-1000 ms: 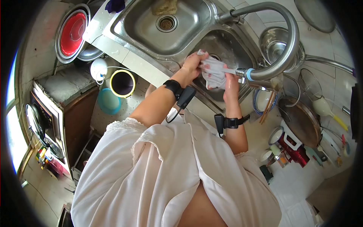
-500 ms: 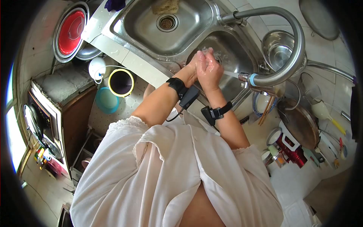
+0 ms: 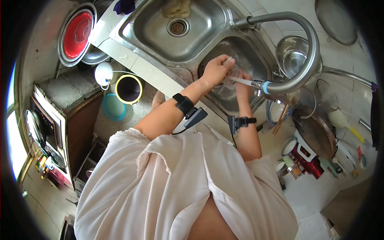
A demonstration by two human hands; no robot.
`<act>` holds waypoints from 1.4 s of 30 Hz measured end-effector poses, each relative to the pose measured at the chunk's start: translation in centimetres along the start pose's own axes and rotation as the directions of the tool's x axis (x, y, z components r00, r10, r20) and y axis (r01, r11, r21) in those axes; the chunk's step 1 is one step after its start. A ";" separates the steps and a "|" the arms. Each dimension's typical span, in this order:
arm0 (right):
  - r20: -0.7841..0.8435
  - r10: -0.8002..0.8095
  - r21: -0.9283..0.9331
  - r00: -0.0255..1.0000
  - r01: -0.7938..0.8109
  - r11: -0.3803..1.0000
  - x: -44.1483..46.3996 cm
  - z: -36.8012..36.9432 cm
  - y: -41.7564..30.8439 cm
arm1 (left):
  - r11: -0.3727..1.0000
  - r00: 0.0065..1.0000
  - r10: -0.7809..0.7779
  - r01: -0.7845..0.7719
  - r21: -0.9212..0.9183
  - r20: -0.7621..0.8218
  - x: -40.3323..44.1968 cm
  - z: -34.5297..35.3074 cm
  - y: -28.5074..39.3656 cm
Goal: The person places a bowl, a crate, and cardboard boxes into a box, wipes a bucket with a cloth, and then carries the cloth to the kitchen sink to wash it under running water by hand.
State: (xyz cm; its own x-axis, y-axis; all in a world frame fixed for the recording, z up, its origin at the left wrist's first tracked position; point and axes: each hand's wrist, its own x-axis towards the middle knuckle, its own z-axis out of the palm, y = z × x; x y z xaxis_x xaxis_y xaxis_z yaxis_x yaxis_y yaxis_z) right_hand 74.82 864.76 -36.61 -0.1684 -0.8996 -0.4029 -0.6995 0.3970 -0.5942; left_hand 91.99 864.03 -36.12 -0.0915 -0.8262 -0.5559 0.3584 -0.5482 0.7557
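My left hand point(image 3: 217, 71) is over the right-hand sink basin point(image 3: 259, 56), its fingers curled closed. Something pale or clear shows at its fingertips, but glare and splashing water hide what it is. Close beside it on the right, my right hand point(image 3: 243, 85) reaches into the same basin, partly behind the water stream point(image 3: 241, 80), and its fingers are blurred. The water runs leftward from the faucet spout point(image 3: 264, 87) onto the area between both hands. Dark straps with small boxes sit on both wrists.
Left of the hands lies the other sink basin point(image 3: 196, 24) with a yellowish sponge point(image 3: 177, 8). The curved faucet pipe point(image 3: 316, 44) arches on the right near a steel pot point(image 3: 294, 56). A dark pan point(image 3: 316, 134) and utensils stand farther right. A yellow-rimmed bucket point(image 3: 140, 94) is below left.
My hands were clasped together under the water and have now moved apart. The left is slightly higher and curled; the right has shifted rightward, behind the stream.
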 end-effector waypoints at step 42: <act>0.144 0.350 0.975 0.926 -0.194 0.111 -7.6 -8.7 -1.5 | 0.559 0.880 -0.405 0.453 -0.694 0.249 4.2 4.2 -3.1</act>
State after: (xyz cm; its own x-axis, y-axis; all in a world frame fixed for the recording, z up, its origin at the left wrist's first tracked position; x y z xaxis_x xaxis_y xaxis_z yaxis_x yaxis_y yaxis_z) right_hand 71.16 869.44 -26.61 -0.3003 -0.6675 -0.6813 0.6319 0.3958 -0.6664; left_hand 86.59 861.74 -39.36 -0.4568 -0.5377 -0.7087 0.8039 -0.5906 -0.0701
